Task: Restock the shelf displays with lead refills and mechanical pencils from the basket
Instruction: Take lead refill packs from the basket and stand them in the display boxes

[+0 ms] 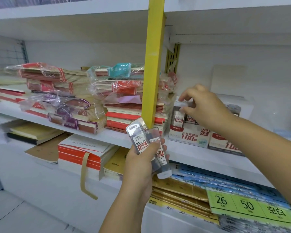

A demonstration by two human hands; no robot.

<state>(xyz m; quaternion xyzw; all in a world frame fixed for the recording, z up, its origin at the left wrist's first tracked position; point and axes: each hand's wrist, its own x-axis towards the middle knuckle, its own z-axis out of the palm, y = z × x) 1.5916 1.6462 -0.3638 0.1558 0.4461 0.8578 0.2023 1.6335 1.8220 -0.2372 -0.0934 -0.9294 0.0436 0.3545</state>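
A lead refill pack is pinched upright by the right hand, right over the display box on the shelf. Spare packs are gripped in the left hand, lower-left, so probably only a straight drop down is needed

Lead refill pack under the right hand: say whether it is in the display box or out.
In, upright: the refill pack stands behind the display box front, top pinched by the right hand.
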